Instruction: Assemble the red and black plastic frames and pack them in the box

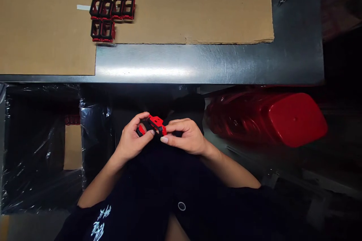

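Head view: my left hand (pixel 132 139) and right hand (pixel 186 137) both grip a red-and-black plastic part (pixel 156 123), held over my lap, in front of the steel desk (pixel 181 64).

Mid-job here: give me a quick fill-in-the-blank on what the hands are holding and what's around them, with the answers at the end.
The left hand and the right hand both grip a small part coloured red and ____.
On the cardboard sheet, the black-and-red frames lie in two rows, with ____ in the row farther from the person.
The nearer row holds ____ frames.
The large red moulded stack lies on the person's ____ side, below the table edge.

Missing words: black; four; two; right.
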Available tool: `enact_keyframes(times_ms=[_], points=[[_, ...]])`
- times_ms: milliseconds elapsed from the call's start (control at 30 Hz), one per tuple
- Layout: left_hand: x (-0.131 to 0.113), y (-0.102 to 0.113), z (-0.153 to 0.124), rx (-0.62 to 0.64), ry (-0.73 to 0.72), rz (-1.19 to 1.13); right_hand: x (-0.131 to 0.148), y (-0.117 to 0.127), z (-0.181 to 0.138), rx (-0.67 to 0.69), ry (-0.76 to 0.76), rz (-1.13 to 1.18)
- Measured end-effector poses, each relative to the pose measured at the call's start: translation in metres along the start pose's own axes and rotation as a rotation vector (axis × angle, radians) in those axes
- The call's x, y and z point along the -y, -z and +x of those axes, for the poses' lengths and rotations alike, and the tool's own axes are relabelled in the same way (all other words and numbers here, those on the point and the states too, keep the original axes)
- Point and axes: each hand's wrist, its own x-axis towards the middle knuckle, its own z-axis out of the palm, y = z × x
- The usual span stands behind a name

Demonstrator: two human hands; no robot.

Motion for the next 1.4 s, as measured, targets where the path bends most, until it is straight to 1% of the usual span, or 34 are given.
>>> enact_keyframes(times_ms=[67,167,300,433,600,733,833,900,967,1100,1200,1267,1400], points=[[0.0,0.001,-0.003,0.029,0.036,-0.08,-0.003,-0.002,0.001,0.007,0.087,-0.094],[0.001,0.0,-0.008,0.053,0.034,-0.158,-0.007,-0.005,0.001,0.007,0.137,-0.154],[0.0,0.001,-0.011,0.062,-0.077,-0.174,-0.012,-0.007,0.0,0.01,0.161,-0.179],[-0.001,-0.001,-0.01,0.085,-0.205,-0.16,-0.016,-0.007,0.001,0.025,0.216,-0.216],[0.002,-0.007,-0.011,0.087,-0.273,-0.151,-0.017,-0.011,0.004,0.04,0.252,-0.237],[0.007,-0.008,-0.013,0.043,-0.317,-0.134,-0.01,-0.007,0.005,0.079,0.242,-0.211],[0.011,-0.009,-0.013,-0.015,-0.39,-0.054,0.0,-0.001,0.005,0.05,0.164,-0.125],[0.012,-0.01,-0.012,-0.058,-0.464,0.05,0.007,0.0,0.005,-0.019,0.093,-0.083],[0.012,-0.011,-0.01,-0.103,-0.564,0.174,0.014,-0.004,0.006,-0.091,0.062,-0.104],[0.013,-0.013,-0.005,-0.233,-0.748,0.402,0.021,-0.016,0.008,-0.189,0.121,-0.232],[0.014,-0.009,-0.002,-0.31,-0.812,0.537,0.019,-0.018,0.009,-0.2,0.167,-0.279],[0.015,-0.006,-0.001,-0.313,-0.842,0.557,0.016,-0.016,0.009,-0.188,0.2,-0.278],[0.012,-0.002,-0.001,-0.277,-0.839,0.487,0.013,-0.013,0.008,-0.171,0.207,-0.222]])
